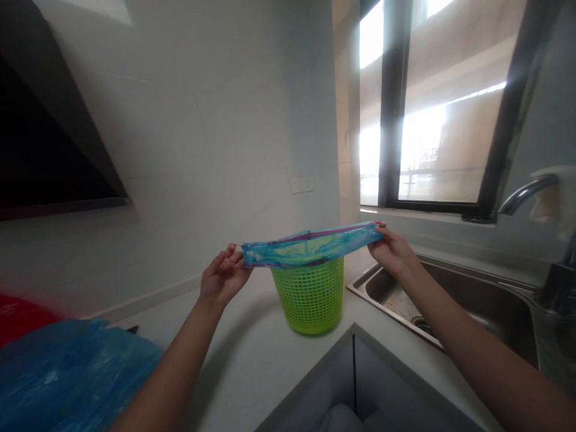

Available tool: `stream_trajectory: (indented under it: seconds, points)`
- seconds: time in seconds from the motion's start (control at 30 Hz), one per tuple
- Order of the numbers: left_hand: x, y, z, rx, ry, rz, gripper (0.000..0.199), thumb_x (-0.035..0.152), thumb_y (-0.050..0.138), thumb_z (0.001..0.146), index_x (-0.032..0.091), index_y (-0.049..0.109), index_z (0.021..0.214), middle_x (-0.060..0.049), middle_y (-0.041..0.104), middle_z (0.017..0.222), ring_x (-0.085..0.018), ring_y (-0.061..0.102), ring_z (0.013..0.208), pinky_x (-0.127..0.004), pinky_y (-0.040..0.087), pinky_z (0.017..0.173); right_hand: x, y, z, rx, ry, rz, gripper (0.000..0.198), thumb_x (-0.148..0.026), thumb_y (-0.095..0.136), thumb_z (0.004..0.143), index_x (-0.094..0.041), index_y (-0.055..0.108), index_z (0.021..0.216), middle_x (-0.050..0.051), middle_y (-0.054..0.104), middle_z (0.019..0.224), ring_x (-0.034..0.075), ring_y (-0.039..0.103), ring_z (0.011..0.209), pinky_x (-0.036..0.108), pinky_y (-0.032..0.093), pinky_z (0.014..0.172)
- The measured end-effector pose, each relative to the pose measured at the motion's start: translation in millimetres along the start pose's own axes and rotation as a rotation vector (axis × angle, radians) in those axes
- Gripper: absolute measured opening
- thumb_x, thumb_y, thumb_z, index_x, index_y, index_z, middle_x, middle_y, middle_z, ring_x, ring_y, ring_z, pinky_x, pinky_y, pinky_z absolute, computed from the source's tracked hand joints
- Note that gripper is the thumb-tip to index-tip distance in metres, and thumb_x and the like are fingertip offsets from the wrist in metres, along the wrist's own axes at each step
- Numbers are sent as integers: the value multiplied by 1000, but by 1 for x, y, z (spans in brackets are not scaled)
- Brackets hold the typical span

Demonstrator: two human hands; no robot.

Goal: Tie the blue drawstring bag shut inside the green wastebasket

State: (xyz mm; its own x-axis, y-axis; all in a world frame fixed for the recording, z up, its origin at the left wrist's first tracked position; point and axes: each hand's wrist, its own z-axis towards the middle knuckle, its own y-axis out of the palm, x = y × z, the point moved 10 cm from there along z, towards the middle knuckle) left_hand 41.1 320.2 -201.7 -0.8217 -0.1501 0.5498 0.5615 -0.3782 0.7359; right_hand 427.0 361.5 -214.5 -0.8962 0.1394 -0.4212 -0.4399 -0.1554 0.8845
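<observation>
A green plastic mesh basket (311, 300) stands upright on the white countertop (243, 360). Over its top a translucent blue garbage bag (333, 246) is stretched wide, with a red-purple drawstring along its edge; the basket's rim is hidden behind it. My left hand (227, 273) pinches the bag's left end and a thin red string there. At the other end, my right hand (390, 247) grips the bag's right corner, fingers closed round the plastic. Both hands are raised to about rim height, one on each side of the basket.
A steel sink (472, 300) with a curved faucet (531, 187) is at the right, under a window (443, 120). A crumpled blue plastic bag (76, 372) and something red (22, 315) lie at the left. A wall socket (301, 185) is behind the basket.
</observation>
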Motion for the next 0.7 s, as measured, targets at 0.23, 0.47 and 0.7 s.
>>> stream_trajectory:
  seconds: [0.23,0.47,0.7]
  points:
    - [0,31,-11,-102,-72,128,61,8,70,71,10,55,130,-8,72,95,-13,68,74,-16,52,56,9,23,-16,-145,64,-156,38,-1,67,72,-16,64,106,-1,69,74,10,66,65,19,60,66]
    - [6,48,-15,46,-32,217,38,13,62,76,9,65,114,-9,72,90,-15,69,76,-19,56,62,32,33,-34,-204,270,-213,45,6,65,70,-21,57,105,-6,60,70,3,47,46,9,41,40]
    - [2,52,-40,107,-311,804,44,32,66,85,19,49,46,0,44,42,-9,40,38,-22,46,43,44,56,-60,-369,494,-246,20,-23,64,87,-21,59,107,-4,53,66,6,37,45,14,35,38]
